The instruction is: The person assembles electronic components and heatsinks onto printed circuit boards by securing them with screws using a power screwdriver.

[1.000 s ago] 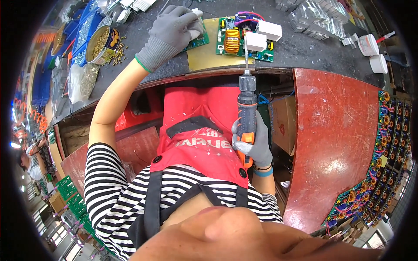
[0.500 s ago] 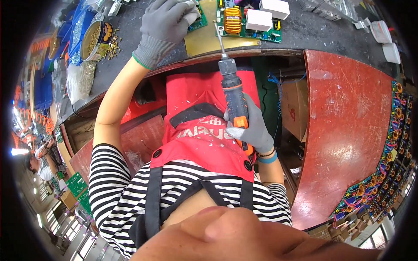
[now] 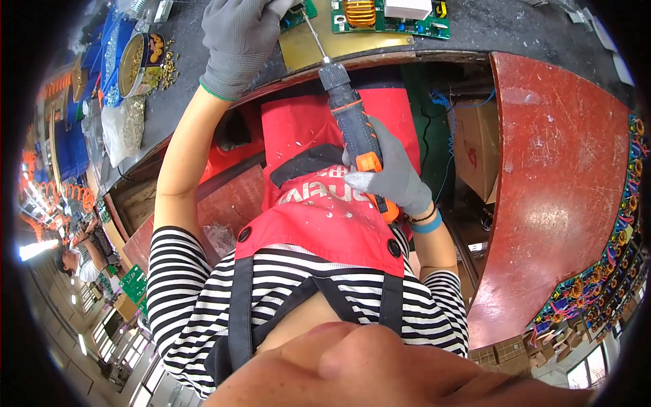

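My right hand [image 3: 395, 171], in a grey glove, is wrapped round a black and orange power screwdriver [image 3: 357, 125]. Its long thin bit points up and slightly left, the tip reaching the edge of a green circuit board [image 3: 309, 12]. Beside that board my left hand [image 3: 239, 47], gloved too, has its fingers bent and drawn together; the upper edge of the head view cuts them off, so what they grip cannot be made out. Under the bit a brass-coloured plate [image 3: 352, 46] lies on the bench. A second green circuit board [image 3: 413, 26], with a copper coil and white block, sits right of it.
On the dark bench [image 3: 196, 61], left, a tub of small brass parts [image 3: 131, 64] has spilled some. A clear bag [image 3: 125, 129] stands below it. At right, a red board [image 3: 556, 190] borders rows of coil-bearing circuit boards [image 3: 580, 288]. A cardboard box [image 3: 472, 149] sits under the bench.
The screwdriver has swung left, its bit moving from beside the right circuit board to the left one. My left hand appears higher and farther left; the whole view has shifted too.
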A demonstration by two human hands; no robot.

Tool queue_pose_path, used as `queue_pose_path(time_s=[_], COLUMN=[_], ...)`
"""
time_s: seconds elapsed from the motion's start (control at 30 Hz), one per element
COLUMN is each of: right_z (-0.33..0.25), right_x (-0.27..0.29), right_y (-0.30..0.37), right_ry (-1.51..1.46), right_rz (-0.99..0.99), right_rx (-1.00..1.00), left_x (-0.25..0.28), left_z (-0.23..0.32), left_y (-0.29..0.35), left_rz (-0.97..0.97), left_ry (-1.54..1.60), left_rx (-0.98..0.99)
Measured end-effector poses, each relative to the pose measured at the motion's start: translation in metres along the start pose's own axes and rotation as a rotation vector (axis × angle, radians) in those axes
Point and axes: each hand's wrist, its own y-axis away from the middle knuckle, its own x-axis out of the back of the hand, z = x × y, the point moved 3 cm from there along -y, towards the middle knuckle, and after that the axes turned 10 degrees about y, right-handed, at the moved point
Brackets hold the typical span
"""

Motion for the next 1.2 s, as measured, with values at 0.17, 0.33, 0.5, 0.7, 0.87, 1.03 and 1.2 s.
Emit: queue_pose_path(time_s=[0.17,0.33,0.5,0.7,0.87,1.03,1.2], right_z=[0.007,0.009,0.008,0.008,0.004,0.005,0.003], right_x=[0.0,0.001,0.002,0.001,-0.001,0.0,-0.002], right_y=[-0.011,-0.015,-0.014,-0.014,-0.013,-0.013,-0.013], right_ry=[0.097,0.086,0.158,0.12,0.104,0.128,0.104], right_rz=[0.033,0.014,0.03,0.024,0.033,0.036,0.027], right_rx=[0.086,0.082,0.129,0.088,0.106,0.118,0.077], left_x=[-0.002,-0.003,0.002,0.004,0.002,0.003,0.005], left_z=[-0.005,-0.008,-0.001,0.0,-0.003,-0.002,-0.001], left_y=[0.004,0.007,0.003,-0.001,0.001,0.001,-0.002], left_rz=[0.01,0.255,-0.019,-0.042,-0.037,-0.034,-0.049], left_ry=[-0.045,0.445,-0.026,-0.009,-0.006,0.012,0.04], left_rx=[-0.081,0.086,-0.029,-0.003,-0.014,-0.014,-0.004])
